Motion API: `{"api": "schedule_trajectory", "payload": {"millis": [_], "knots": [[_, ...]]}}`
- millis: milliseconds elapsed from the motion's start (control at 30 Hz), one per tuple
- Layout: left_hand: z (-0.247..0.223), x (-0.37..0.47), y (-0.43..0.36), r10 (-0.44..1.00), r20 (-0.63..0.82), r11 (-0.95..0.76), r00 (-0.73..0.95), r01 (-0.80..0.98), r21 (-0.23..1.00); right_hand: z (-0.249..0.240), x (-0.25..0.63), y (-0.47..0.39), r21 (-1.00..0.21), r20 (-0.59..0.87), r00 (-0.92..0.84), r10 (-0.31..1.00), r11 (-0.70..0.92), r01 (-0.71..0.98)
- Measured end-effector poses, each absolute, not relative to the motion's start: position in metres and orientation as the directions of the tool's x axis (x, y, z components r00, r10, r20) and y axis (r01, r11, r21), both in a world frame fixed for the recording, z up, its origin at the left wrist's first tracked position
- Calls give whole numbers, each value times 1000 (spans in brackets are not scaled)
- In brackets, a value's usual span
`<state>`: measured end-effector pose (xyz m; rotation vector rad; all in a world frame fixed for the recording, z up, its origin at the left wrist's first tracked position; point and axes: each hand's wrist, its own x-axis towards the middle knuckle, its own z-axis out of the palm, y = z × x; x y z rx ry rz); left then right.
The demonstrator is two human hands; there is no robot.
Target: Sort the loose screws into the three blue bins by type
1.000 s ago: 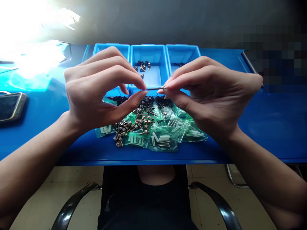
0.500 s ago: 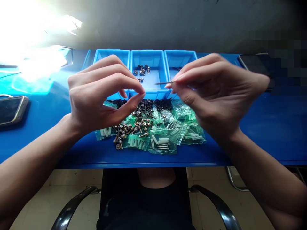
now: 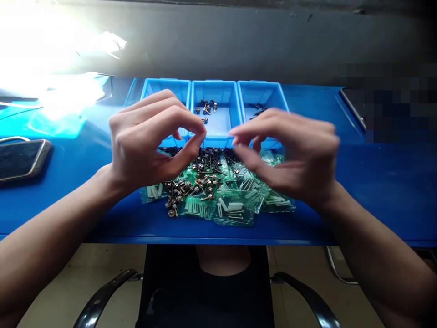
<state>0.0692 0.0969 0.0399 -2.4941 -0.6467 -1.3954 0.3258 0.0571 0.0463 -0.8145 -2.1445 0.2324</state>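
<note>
My left hand is pinched, thumb tip against index tip, in front of the middle blue bin; what it may hold is hidden. My right hand has its thumb and index tips close together before the right blue bin; motion blurs them and nothing between them can be made out. Below lie brass-coloured hex-head screws, black screws and green-tinted packets of white plugs and screws. Several hex-head screws sit in the middle bin, dark screws in the right one.
The left blue bin is partly hidden by my left hand. A phone lies at the left of the blue table, another dark device at the back right. Chair armrests show below the table edge.
My right hand has shifted down and turned; the thin dark screw that stuck out of its fingertips is no longer visible. The view has shifted slightly, and my left hand keeps its pinch.
</note>
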Motion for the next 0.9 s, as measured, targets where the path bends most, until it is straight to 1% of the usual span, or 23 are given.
{"api": "schedule_trajectory", "payload": {"millis": [67, 100, 167, 333, 400, 467, 533, 633, 733, 900], "knots": [[40, 69, 97, 268, 847, -881, 458, 472, 24, 42, 327, 57, -224, 555, -678, 481, 872, 436], [40, 69, 97, 255, 849, -887, 462, 461, 16, 39, 327, 58, -159, 504, -740, 445, 890, 427], [40, 68, 98, 228, 851, -898, 472, 440, -3, 34, 328, 61, -115, 449, -784, 429, 898, 426], [43, 64, 97, 236, 813, -907, 533, 421, -13, 33, 326, 62, -208, 460, -750, 476, 879, 430], [44, 64, 95, 228, 800, -917, 555, 399, -15, 35, 325, 60, -245, 494, -723, 483, 875, 417], [43, 65, 93, 225, 792, -928, 568, 374, -5, 37, 324, 58, -307, 549, -657, 517, 856, 416], [41, 66, 90, 257, 758, -929, 600, 368, 24, 39, 322, 56, -397, 595, -552, 584, 811, 429], [37, 70, 86, 291, 726, -925, 623, 377, 47, 42, 320, 52, -496, 622, -420, 661, 747, 443], [36, 72, 84, 280, 743, -925, 608, 377, 41, 44, 318, 49, -551, 600, -383, 702, 710, 438], [37, 69, 86, 223, 765, -931, 604, 365, -17, 45, 316, 45, -641, 500, -383, 777, 629, 439]]}}
